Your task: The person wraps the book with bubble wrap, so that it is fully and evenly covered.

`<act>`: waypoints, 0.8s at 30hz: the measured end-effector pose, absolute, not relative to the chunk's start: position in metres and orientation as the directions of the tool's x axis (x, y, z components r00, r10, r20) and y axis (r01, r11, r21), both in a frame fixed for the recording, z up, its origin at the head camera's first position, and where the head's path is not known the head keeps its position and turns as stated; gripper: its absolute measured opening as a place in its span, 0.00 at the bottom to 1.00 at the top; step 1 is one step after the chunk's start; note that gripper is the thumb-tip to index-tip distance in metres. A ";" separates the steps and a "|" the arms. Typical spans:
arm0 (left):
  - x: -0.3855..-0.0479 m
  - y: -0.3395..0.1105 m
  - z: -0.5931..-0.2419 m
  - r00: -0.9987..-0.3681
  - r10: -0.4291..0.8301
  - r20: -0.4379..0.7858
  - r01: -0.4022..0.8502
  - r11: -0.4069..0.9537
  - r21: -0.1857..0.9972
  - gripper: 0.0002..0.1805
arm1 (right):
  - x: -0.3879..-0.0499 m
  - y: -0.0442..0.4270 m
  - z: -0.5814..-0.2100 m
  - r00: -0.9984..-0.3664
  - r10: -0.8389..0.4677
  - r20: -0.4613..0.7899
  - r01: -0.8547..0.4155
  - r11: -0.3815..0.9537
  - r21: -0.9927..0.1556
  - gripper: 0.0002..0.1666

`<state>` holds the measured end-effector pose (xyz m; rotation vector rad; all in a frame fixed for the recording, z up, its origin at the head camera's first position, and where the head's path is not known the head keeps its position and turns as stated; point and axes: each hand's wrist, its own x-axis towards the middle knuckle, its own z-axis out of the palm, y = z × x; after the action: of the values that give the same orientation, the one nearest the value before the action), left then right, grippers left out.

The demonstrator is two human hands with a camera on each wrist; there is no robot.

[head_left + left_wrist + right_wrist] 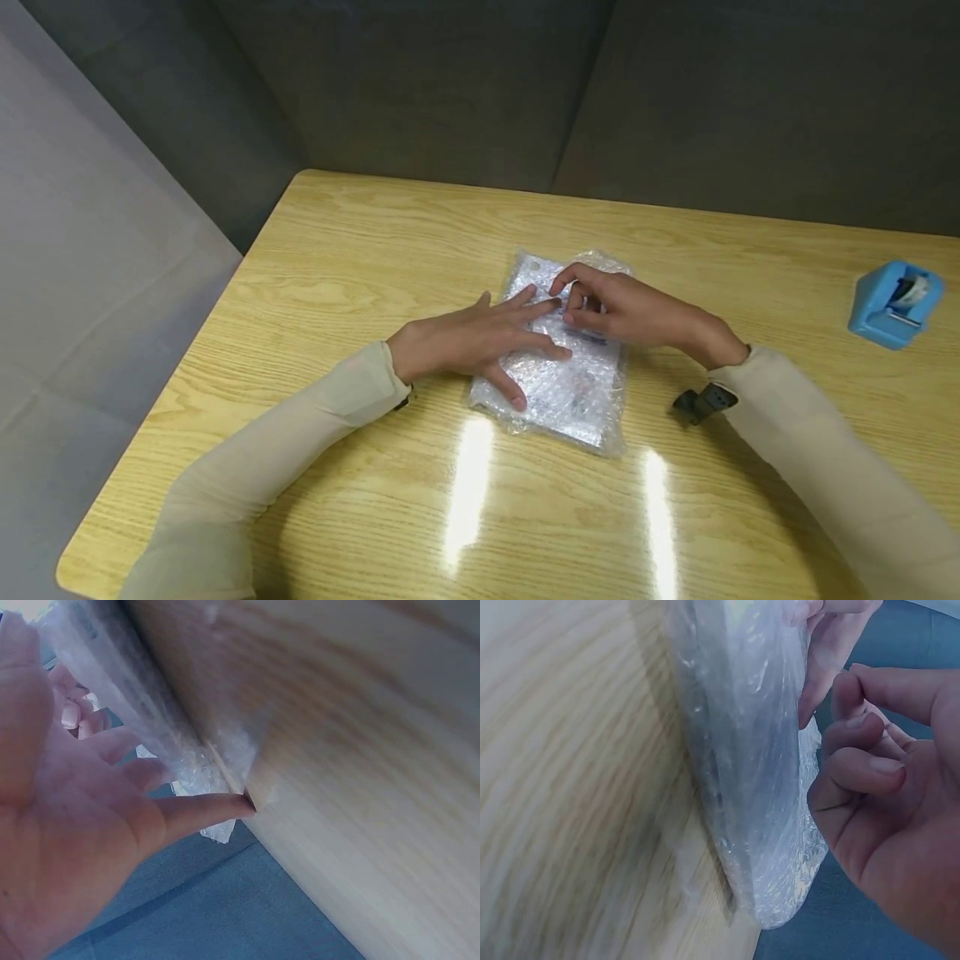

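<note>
A flat package in clear bubble wrap (pixel 570 383) lies on the table, with something pale inside whose kind I cannot tell. My left hand (pixel 487 337) rests on its left half, fingers spread. In the left wrist view, that hand (pixel 82 802) reaches along the wrapped edge (pixel 120 682), and one fingertip meets the tabletop. My right hand (pixel 622 308) is over the upper right part of the package, fingers bent inward. In the right wrist view, the curled fingers of this hand (pixel 907 772) are close beside the wrap (pixel 757 772), with nothing visible between them.
A blue tape dispenser (pixel 885 312) with a roll in it stands at the right of the wooden table (pixel 360 250). Dark panels (pixel 450 92) rise behind the table's back edge. A grey surface (pixel 97 250) lies beyond the left edge.
</note>
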<state>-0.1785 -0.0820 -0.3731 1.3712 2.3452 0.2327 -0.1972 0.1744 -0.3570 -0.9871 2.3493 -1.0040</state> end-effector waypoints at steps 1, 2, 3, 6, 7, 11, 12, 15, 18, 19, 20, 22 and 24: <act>-0.179 -0.082 -0.373 -0.431 0.862 -0.267 0.793 0.503 0.344 0.48 | -0.198 0.175 -0.357 -0.673 -0.734 -0.085 -0.447 0.496 -0.745 0.16; -0.179 -0.082 -0.373 -0.432 0.861 -0.270 0.791 0.505 0.344 0.48 | -0.198 0.175 -0.358 -0.677 -0.731 -0.090 -0.442 0.500 -0.745 0.16; -0.179 -0.082 -0.373 -0.432 0.860 -0.272 0.789 0.507 0.347 0.48 | -0.198 0.175 -0.358 -0.678 -0.729 -0.092 -0.439 0.503 -0.745 0.16; -0.179 -0.081 -0.373 -0.433 0.856 -0.281 0.781 0.513 0.357 0.48 | -0.199 0.175 -0.359 -0.682 -0.725 -0.098 -0.441 0.514 -0.736 0.15; -0.179 -0.081 -0.373 -0.434 0.856 -0.282 0.778 0.514 0.361 0.48 | -0.199 0.175 -0.360 -0.682 -0.725 -0.096 -0.444 0.515 -0.733 0.14; -0.179 -0.081 -0.373 -0.432 0.857 -0.282 0.774 0.512 0.372 0.48 | -0.200 0.174 -0.363 -0.684 -0.724 -0.084 -0.466 0.523 -0.714 0.14; -0.179 -0.081 -0.373 -0.431 0.858 -0.279 0.776 0.511 0.371 0.48 | -0.200 0.174 -0.363 -0.685 -0.724 -0.079 -0.472 0.524 -0.708 0.14; -0.179 -0.081 -0.373 -0.430 0.861 -0.272 0.781 0.506 0.367 0.48 | -0.199 0.172 -0.364 -0.690 -0.721 -0.066 -0.494 0.535 -0.686 0.15; -0.179 -0.082 -0.373 -0.430 0.863 -0.266 0.787 0.502 0.359 0.48 | -0.197 0.169 -0.364 -0.704 -0.708 -0.051 -0.517 0.560 -0.648 0.16; -0.179 -0.082 -0.373 -0.429 0.864 -0.264 0.788 0.500 0.358 0.48 | -0.196 0.167 -0.364 -0.713 -0.700 -0.051 -0.518 0.574 -0.634 0.16; -0.179 -0.082 -0.373 -0.427 0.865 -0.263 0.790 0.499 0.357 0.48 | -0.196 0.166 -0.364 -0.722 -0.690 -0.053 -0.517 0.589 -0.621 0.17; -0.178 -0.082 -0.372 -0.425 0.867 -0.261 0.790 0.496 0.359 0.48 | -0.194 0.163 -0.363 -0.746 -0.662 -0.072 -0.506 0.633 -0.586 0.19; -0.178 -0.083 -0.373 -0.422 0.868 -0.259 0.791 0.493 0.362 0.48 | -0.193 0.160 -0.363 -0.774 -0.625 -0.101 -0.480 0.684 -0.550 0.21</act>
<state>-0.1779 -0.0825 -0.3728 1.3769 2.3318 0.2567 -0.1927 0.1600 -0.3626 -0.8790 2.6161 -0.7382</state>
